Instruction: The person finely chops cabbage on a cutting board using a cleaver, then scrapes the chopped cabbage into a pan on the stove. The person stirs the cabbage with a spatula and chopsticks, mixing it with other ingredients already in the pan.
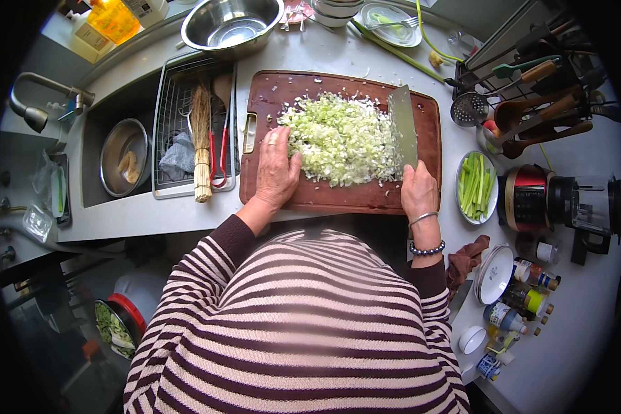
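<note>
A broad heap of finely chopped pale green vegetable [341, 139] covers the middle of the brown cutting board [310, 199]. My right hand [419, 191] grips a cleaver [404, 124] at the board's right side; its handle is hidden in my fist. The wide blade stands along the heap's right edge, with small bits beside it. Against the heap's left edge lies my left hand [279, 168], palm down and flat, thumb apart from the fingers, holding nothing. Loose scraps are scattered over the board around the heap.
Left of the board, a wire basket [156, 155] in the sink holds a straw brush [201, 145] and red-handled tongs [222, 160]. A steel basin [233, 26] stands behind. To the right are a dish of green stalks [476, 187], a utensil rack [497, 77] and a blender [528, 196].
</note>
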Tool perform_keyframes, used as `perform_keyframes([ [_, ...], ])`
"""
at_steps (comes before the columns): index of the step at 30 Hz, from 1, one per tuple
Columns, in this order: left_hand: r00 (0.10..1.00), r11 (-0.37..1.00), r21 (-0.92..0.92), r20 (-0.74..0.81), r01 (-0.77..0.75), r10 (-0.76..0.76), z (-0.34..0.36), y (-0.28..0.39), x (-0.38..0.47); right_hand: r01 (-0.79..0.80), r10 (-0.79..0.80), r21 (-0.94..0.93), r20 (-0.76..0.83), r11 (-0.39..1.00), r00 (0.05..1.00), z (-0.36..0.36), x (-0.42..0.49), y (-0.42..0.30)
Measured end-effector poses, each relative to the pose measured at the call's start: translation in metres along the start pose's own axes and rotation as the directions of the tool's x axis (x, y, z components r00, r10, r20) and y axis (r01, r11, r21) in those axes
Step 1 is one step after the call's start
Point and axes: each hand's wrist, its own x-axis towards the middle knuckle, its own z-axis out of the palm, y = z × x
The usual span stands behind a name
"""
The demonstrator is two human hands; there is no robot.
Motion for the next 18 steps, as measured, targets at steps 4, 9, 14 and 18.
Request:
perform_keyframes([
  [4, 1.000, 1.000, 0.013, 0.000, -0.012, 0.012, 0.001, -0.002, -0.002, -0.001, 0.007, -0.122, 0.052, 0.993, 0.999, 0.003, 0.001, 0.005],
  [9, 1.000, 1.000, 0.009, -0.001, -0.002, 0.002, 0.003, -0.004, -0.001, -0.024, 0.029, 0.063, -0.074, 0.998, 0.997, -0.011, -0.001, 0.018],
  [14, 1.000, 1.000, 0.010, 0.008, 0.011, -0.011, 0.003, -0.003, -0.001, -0.028, 0.028, 0.002, -0.051, 1.000, 0.998, 0.004, -0.001, 0.032],
  [18, 1.000, 0.999, 0.031, 0.009, 0.014, -0.015, 0.003, -0.004, -0.002, -0.035, 0.034, -0.035, -0.013, 0.999, 0.999, 0.004, -0.003, 0.011],
])
